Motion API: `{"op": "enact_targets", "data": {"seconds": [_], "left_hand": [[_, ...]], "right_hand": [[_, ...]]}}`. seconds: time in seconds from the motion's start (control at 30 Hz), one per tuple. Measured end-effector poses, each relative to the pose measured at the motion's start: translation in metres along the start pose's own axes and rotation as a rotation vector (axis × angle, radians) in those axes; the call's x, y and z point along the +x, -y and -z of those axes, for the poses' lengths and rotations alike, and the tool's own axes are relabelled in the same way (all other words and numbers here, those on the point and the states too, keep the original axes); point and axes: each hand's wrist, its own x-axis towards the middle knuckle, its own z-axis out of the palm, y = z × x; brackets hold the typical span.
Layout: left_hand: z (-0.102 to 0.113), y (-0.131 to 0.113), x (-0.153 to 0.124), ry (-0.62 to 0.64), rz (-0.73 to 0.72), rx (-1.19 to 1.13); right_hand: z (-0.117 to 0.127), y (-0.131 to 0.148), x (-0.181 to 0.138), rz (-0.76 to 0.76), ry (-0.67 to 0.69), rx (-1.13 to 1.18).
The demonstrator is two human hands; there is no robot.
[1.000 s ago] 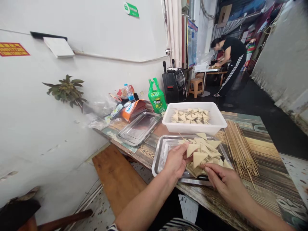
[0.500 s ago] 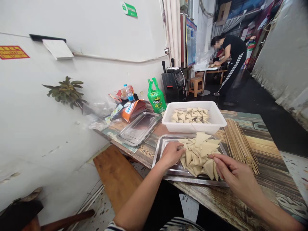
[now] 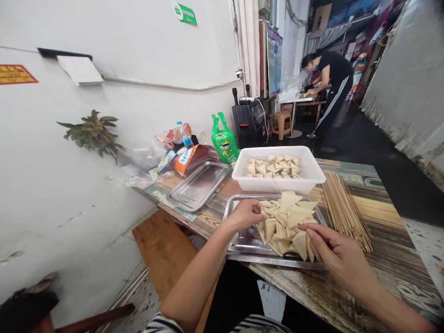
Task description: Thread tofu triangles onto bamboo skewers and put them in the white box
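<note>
My right hand pinches the end of a thin bamboo skewer at the right side of a heaped pile of folded tofu-skin triangles. Most of that skewer is lost against the pile. At the pile's left edge is my left hand, thumb and fingers curled together; what lies between the fingertips cannot be made out. The pale triangles rest on a metal tray. Behind it stands a white plastic tub with several skewered triangles inside.
A bundle of bamboo skewers lies right of the tray. To the left are another metal tray, an orange packet and a green bag. A wooden bench sits below. Farther back, a person bends over a table.
My left hand has lifted slightly from the pile, and its fingers have drawn closer together. My right hand stays nearly in place with the skewer. The view has shifted a little.
</note>
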Motion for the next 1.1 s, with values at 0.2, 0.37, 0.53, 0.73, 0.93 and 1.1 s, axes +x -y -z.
{"op": "enact_targets", "data": {"seconds": [0.2, 0.37, 0.53, 0.73, 0.93, 1.1], "left_hand": [[0.026, 0.013, -0.021, 0.161, 0.036, 0.191], [0.031, 0.038, -0.023, 0.117, 0.124, -0.089], [0.019, 0.049, -0.014, -0.144, 0.188, -0.878], [0.013, 0.037, -0.012, -0.297, 0.275, -1.22], [0.015, 0.024, -0.016, -0.349, 0.327, -1.278], [0.013, 0.02, -0.016, -0.359, 0.338, -1.316]], "right_hand": [[-0.001, 0.001, -0.003, 0.011, 0.014, -0.026], [-0.007, 0.007, -0.006, 0.013, 0.122, 0.005], [-0.015, 0.009, -0.013, 0.107, 0.282, -0.053], [-0.019, 0.002, -0.018, 0.165, 0.32, -0.07], [-0.018, 0.0, -0.017, 0.161, 0.277, -0.088], [-0.018, 0.003, -0.016, 0.152, 0.268, -0.11]]}}
